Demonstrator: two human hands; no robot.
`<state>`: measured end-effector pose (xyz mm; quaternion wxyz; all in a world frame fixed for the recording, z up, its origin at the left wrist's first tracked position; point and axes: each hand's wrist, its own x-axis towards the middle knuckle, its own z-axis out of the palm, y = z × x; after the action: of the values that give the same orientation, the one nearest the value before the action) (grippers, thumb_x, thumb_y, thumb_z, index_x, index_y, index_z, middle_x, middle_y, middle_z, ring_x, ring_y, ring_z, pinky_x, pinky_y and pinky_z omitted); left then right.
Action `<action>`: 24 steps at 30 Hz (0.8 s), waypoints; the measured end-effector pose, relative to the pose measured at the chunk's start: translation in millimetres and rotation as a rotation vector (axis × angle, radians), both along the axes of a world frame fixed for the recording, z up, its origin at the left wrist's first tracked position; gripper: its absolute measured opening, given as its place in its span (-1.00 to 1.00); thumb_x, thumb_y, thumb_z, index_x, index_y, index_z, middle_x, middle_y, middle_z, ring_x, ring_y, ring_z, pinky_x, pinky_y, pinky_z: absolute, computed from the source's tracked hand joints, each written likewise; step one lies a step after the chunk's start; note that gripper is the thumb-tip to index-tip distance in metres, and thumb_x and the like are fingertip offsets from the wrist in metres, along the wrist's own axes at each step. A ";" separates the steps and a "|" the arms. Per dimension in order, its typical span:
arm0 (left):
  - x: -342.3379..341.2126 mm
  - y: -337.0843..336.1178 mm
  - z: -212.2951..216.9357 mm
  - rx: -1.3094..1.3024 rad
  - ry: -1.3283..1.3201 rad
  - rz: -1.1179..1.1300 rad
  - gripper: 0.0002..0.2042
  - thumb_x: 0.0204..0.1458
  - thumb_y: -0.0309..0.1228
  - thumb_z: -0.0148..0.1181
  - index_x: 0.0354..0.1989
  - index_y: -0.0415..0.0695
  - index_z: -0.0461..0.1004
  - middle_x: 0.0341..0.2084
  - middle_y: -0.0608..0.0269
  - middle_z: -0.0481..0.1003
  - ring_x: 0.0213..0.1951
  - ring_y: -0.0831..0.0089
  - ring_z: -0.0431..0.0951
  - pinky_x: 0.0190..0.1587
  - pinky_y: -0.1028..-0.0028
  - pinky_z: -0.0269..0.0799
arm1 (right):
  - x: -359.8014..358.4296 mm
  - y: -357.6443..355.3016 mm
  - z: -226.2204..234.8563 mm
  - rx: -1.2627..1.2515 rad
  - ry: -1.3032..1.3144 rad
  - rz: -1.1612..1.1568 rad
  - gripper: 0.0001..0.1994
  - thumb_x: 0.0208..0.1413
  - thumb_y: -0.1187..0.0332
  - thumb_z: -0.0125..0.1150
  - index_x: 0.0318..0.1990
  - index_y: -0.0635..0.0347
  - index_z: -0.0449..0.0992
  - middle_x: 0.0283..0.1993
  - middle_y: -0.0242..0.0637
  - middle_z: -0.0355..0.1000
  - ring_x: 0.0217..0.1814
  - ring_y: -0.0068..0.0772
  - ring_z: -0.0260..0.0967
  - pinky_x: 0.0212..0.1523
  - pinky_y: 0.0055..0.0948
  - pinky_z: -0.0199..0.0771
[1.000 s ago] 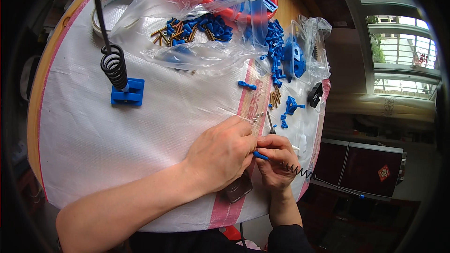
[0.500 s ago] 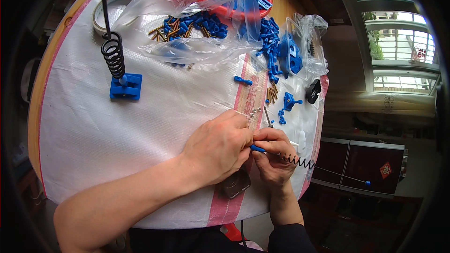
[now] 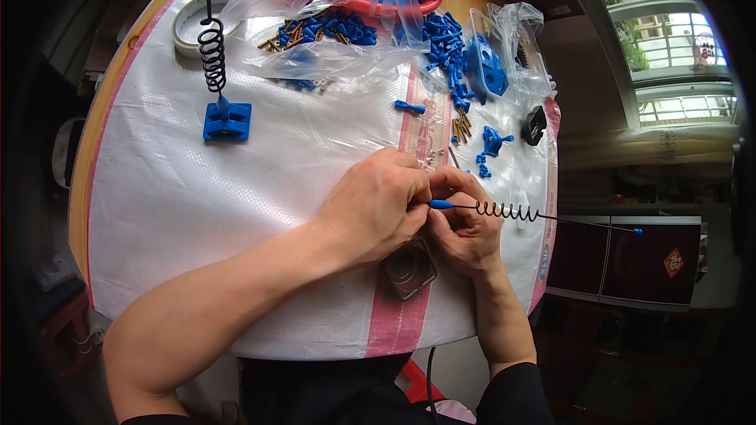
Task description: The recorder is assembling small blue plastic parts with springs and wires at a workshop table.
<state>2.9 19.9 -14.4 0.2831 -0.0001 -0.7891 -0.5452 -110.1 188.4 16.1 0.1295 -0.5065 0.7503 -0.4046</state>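
Above the near side of the table my two hands meet fingertip to fingertip. My right hand (image 3: pixel 470 228) is closed in a pinch around the blue plastic end piece (image 3: pixel 441 205) of a black coiled spring wire (image 3: pixel 508 211). That wire stretches out to the right past the table's edge and carries a small blue tip (image 3: pixel 637 231). The fingers of my left hand (image 3: pixel 379 201) are closed at the left end of the same blue piece; the exact contact there is hidden by the fingers. Beneath the hands lies a dark rectangular object with a round recess (image 3: pixel 409 270).
A blue square base (image 3: pixel 227 123) with an upright black spring stands at the left, near a tape roll (image 3: pixel 189 25). Clear plastic bags, a red basin (image 3: pixel 431 0), piles of blue parts (image 3: pixel 445 43) and brass-coloured screws (image 3: pixel 461 127) spread along the far and right sides.
The view has shifted, so the table's things appear displaced. The spring wire has swung from a downward slant to nearly level. Both hands remain together at its blue end piece.
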 end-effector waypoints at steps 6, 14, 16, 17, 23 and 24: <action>0.3 -2.2 4.6 -0.002 -0.045 -0.025 -0.92 -0.08 -0.49 0.33 -0.42 -0.22 0.61 -0.46 0.10 0.56 -0.30 0.16 0.59 -0.21 0.27 0.49 | -19.9 10.7 5.8 0.015 0.230 0.211 -0.76 -0.01 0.62 0.37 -0.13 0.33 0.61 0.05 -0.13 0.49 0.12 -0.27 0.52 0.07 -0.36 0.55; 2.2 -4.9 7.3 -0.007 -0.072 -0.038 -0.89 -0.08 -0.48 0.35 -0.38 -0.24 0.65 -0.46 0.07 0.58 -0.33 0.18 0.61 -0.22 0.29 0.50 | -10.8 7.3 3.5 -0.147 -0.346 0.118 -0.56 0.06 0.72 0.29 0.14 0.39 0.46 0.13 -0.14 0.42 0.19 -0.36 0.43 0.21 -0.40 0.47; 1.2 -4.6 4.9 -0.004 -0.044 -0.023 -0.89 -0.09 -0.50 0.33 -0.39 -0.25 0.64 -0.46 0.07 0.58 -0.31 0.17 0.61 -0.20 0.28 0.51 | -12.1 6.1 3.7 -0.125 -0.282 0.147 -0.58 0.06 0.71 0.31 0.11 0.39 0.49 0.13 -0.12 0.42 0.20 -0.35 0.42 0.22 -0.40 0.45; 1.2 -4.6 4.5 -0.007 -0.046 -0.026 -0.89 -0.10 -0.50 0.33 -0.39 -0.25 0.64 -0.45 0.07 0.58 -0.30 0.17 0.61 -0.20 0.28 0.51 | -12.7 5.2 3.8 -0.115 -0.250 0.162 -0.60 0.06 0.71 0.31 0.10 0.39 0.50 0.13 -0.12 0.43 0.21 -0.34 0.41 0.22 -0.40 0.44; 1.8 -5.0 4.4 -0.001 -0.053 -0.034 -0.91 -0.11 -0.51 0.31 -0.42 -0.25 0.62 -0.44 0.07 0.58 -0.26 0.15 0.59 -0.16 0.27 0.50 | -12.6 3.9 3.1 -0.138 -0.242 0.200 -0.64 0.07 0.69 0.34 0.05 0.40 0.54 0.14 -0.09 0.44 0.24 -0.28 0.39 0.24 -0.37 0.40; 1.7 -4.3 3.7 0.000 -0.048 -0.033 -0.91 -0.11 -0.51 0.31 -0.42 -0.25 0.62 -0.44 0.07 0.57 -0.26 0.14 0.59 -0.16 0.27 0.50 | -10.4 4.1 2.7 -0.154 -0.291 0.175 -0.66 0.08 0.69 0.33 0.04 0.39 0.54 0.12 -0.08 0.44 0.23 -0.27 0.40 0.24 -0.36 0.40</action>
<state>4.6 15.6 -10.6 0.2550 0.0000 -0.7954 -0.5498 -120.5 192.5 18.8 0.2321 -0.5145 0.6435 -0.5170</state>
